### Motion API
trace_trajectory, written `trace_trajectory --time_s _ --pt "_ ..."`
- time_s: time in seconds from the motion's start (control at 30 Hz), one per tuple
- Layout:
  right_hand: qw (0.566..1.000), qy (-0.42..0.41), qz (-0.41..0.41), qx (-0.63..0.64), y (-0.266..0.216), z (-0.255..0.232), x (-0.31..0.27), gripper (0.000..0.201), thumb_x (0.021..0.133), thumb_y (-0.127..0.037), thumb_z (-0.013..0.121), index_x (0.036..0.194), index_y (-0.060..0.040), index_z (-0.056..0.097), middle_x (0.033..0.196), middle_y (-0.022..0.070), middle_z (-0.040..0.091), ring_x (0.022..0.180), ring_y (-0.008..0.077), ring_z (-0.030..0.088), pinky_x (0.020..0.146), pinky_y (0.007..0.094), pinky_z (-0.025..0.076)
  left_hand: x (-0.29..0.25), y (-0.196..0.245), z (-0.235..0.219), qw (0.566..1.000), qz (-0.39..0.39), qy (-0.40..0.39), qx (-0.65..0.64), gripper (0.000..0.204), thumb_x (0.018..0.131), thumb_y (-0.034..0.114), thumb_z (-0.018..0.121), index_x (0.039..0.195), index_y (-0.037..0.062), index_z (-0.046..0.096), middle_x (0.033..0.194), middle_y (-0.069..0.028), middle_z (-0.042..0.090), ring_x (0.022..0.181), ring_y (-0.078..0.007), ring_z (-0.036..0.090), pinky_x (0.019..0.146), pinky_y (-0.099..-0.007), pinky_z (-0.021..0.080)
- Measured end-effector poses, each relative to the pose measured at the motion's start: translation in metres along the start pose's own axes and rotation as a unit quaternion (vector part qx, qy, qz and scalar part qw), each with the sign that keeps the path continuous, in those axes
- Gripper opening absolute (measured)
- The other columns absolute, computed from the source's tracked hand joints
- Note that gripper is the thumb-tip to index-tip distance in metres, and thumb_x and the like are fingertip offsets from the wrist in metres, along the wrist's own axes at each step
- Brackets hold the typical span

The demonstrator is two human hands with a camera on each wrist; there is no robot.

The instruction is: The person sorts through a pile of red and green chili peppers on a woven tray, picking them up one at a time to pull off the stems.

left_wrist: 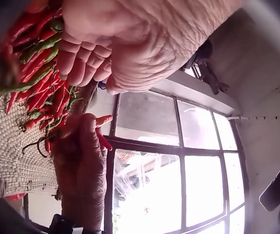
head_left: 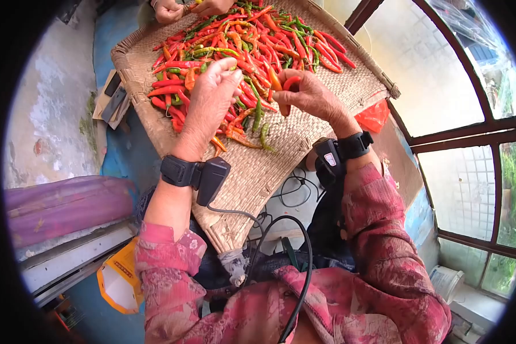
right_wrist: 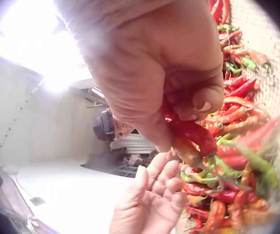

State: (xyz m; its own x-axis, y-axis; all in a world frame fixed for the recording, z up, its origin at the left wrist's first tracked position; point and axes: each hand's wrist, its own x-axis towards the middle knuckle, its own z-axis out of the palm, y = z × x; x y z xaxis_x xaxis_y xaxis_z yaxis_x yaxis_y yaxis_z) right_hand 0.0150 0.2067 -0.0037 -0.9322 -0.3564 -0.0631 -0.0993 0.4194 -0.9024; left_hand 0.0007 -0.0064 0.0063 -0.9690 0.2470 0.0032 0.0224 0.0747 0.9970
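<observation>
A wide woven tray (head_left: 295, 129) bears a heap of red, orange and green chili peppers (head_left: 269, 43). My right hand (head_left: 312, 96), over the heap's near right side, pinches chili peppers between thumb and fingers. In the right wrist view these are a glossy red chili pepper (right_wrist: 198, 136) and an orange one (right_wrist: 186, 152), with green stems pointing down. To its left, my left hand (head_left: 212, 94) hovers above the heap, fingers loosely bent and nothing in them. From the right wrist, its palm (right_wrist: 149, 209) shows facing up, close to the held peppers' tips.
Another person's hands (head_left: 212, 6) work at the tray's far edge. Framed windows (head_left: 458, 189) line the right side. A red plastic bag (head_left: 374, 116) lies beyond the tray's right edge. Cables (head_left: 307, 246) hang from my wrists. A yellow box (head_left: 123, 275) stands at lower left.
</observation>
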Motion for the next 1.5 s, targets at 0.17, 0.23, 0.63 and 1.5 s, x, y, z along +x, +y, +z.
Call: trace_trajectory --time_s 0.17,0.23,0.63,1.5 --pt "0.979 0.060 -0.039 0.191 -0.001 0.018 0.010 0.020 0.083 -0.023 0.066 0.083 -0.0053 0.057 0.065 0.0016 0.058 0.047 0.0050 0.048 0.041 0.0181 0.036 -0.008 -0.019 0.024 0.983 0.017 -0.164 0.077 0.035 0.090 0.028 0.053 0.104 -0.0033 0.057 0.088 -0.0073 0.063 0.084 -0.0184 0.060 0.077 -0.0290 0.047" --pt "0.977 0.070 0.003 0.199 -0.008 0.026 0.009 0.019 0.084 -0.022 0.065 0.083 -0.0050 0.056 0.060 -0.0007 0.053 0.045 0.0049 0.045 0.040 0.0176 0.035 -0.010 -0.014 0.027 0.982 0.034 -0.145 0.114 0.034 0.091 0.030 0.051 0.101 -0.0016 0.058 0.084 -0.0082 0.063 0.078 -0.0158 0.061 0.070 -0.0279 0.048" --pt "0.911 0.199 0.013 0.360 0.016 0.014 0.024 0.019 0.086 -0.024 0.063 0.084 -0.0054 0.057 0.064 -0.0006 0.055 0.048 0.0042 0.046 0.043 0.0184 0.038 0.003 0.000 -0.012 0.924 0.073 0.050 0.371 0.033 0.090 0.030 0.050 0.100 -0.0013 0.056 0.071 -0.0128 0.061 0.068 -0.0284 0.061 0.066 -0.0404 0.047" --pt "0.942 0.064 0.209 -0.256 0.065 0.012 0.020 0.053 0.077 -0.047 0.059 0.076 0.0061 0.062 0.074 0.0268 0.061 0.075 0.0382 0.063 0.067 0.0454 0.049 -0.001 0.003 -0.009 0.973 0.142 0.064 0.169 0.014 0.084 0.017 0.063 0.089 0.0034 0.061 0.067 -0.0038 0.060 0.060 -0.0076 0.054 0.056 -0.0239 0.043"
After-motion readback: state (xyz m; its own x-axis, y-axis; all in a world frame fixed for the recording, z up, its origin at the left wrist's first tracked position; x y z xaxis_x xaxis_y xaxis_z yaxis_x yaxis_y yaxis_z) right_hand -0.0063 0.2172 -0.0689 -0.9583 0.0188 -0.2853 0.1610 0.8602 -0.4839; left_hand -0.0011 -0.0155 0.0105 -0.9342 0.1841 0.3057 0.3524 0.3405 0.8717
